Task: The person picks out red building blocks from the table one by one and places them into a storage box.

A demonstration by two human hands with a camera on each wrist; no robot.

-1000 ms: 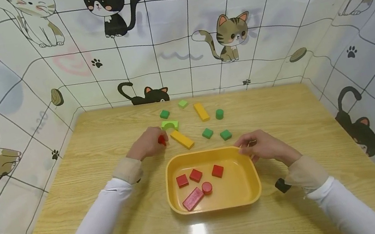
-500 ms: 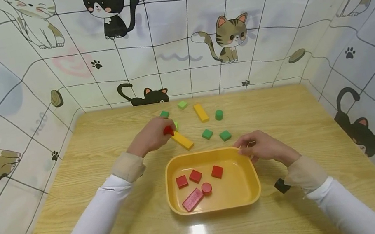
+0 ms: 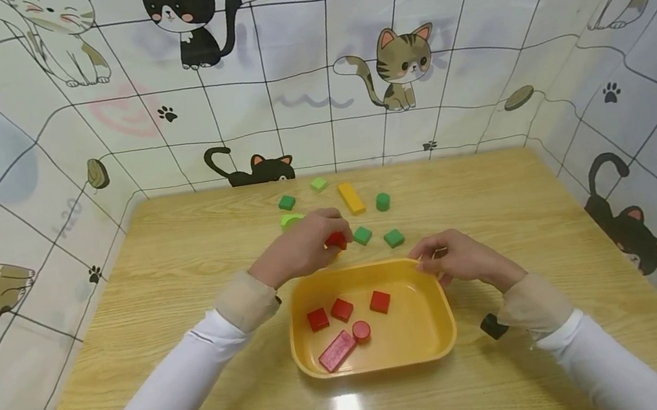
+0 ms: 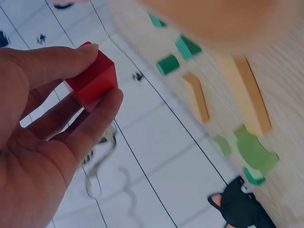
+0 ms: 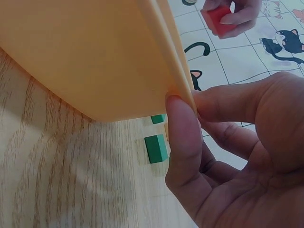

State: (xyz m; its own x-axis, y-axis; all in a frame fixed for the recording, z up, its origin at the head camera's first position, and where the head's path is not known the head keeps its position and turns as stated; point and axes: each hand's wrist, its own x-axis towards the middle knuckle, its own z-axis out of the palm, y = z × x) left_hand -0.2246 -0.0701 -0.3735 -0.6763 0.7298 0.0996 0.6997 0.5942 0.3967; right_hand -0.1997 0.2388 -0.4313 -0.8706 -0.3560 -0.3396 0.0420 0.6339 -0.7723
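A red block (image 4: 97,78) is pinched between the thumb and fingers of my left hand (image 3: 302,242), raised just behind the tray's far rim in the head view. My right hand (image 3: 463,258) grips the rim of the yellow tray (image 3: 445,342) at its far right corner, thumb and finger on either side of the edge in the right wrist view. Inside the tray lie several red blocks, among them a square one (image 3: 380,301), a round one (image 3: 361,332) and a long pinkish one (image 3: 337,351).
Behind the tray lie green blocks (image 3: 394,238), a green cylinder (image 3: 383,202), a light green arch (image 3: 290,220) partly hidden by the left hand, and a yellow bar (image 3: 351,199). Beyond the wooden table (image 3: 218,400) hangs cat-printed sheeting (image 3: 310,98) on three sides.
My left hand has carried the red block to the right, from beside the arch to behind the tray, covering most of the nearer yellow bar. The right hand stays on the rim.
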